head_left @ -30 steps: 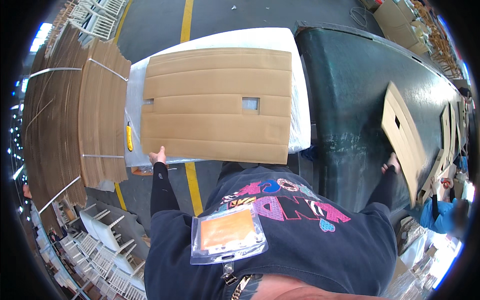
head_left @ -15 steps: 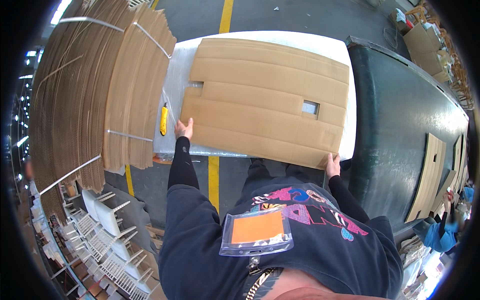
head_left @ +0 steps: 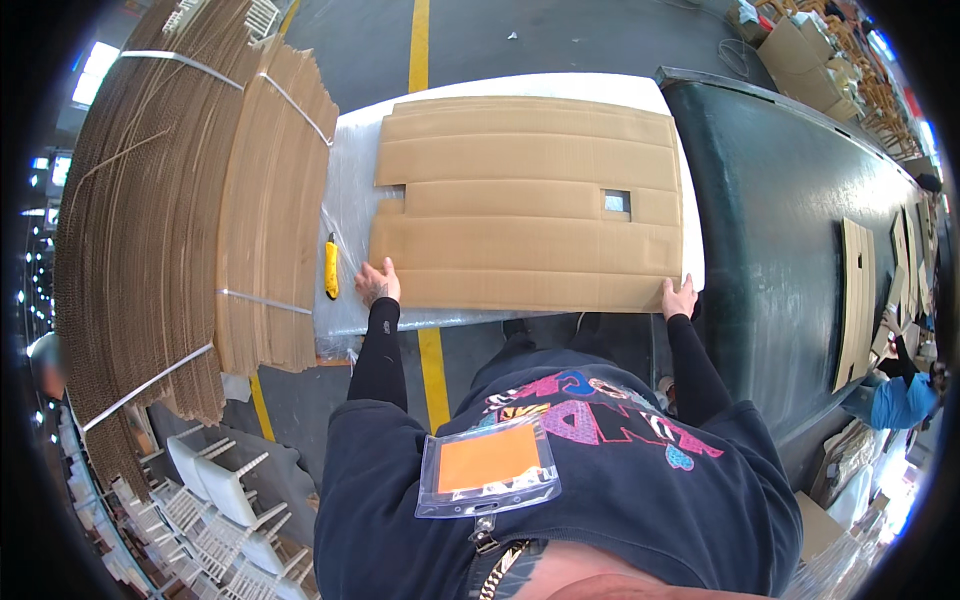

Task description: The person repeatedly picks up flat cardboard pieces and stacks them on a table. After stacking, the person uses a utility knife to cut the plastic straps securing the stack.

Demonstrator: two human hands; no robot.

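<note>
A flat brown cardboard sheet (head_left: 520, 240) lies in front of me, with crosswise creases, a notch in its left edge and a small rectangular hole on the right. It rests on a low white stack (head_left: 345, 150) covered partly in clear plastic. My left hand (head_left: 378, 283) is at the sheet's near left corner, its fingers spread and the thumb against the edge. At the near right corner, my right hand (head_left: 680, 297) grips the sheet between thumb and fingers; its fingertips are partly hidden. A yellow utility knife (head_left: 331, 267) lies on the plastic, left of my left hand.
Tall strapped bundles of cardboard (head_left: 270, 210) stand close on the left. A dark green-topped table (head_left: 780, 220) adjoins on the right, with cardboard pieces (head_left: 855, 300) at its far end, near another person in blue (head_left: 900, 400). White chairs (head_left: 225, 490) are piled lower left.
The cardboard sheet has turned slightly, its near edge now running straighter across my view. My right hand has moved away from me with its corner; my left hand's fingers have spread.
</note>
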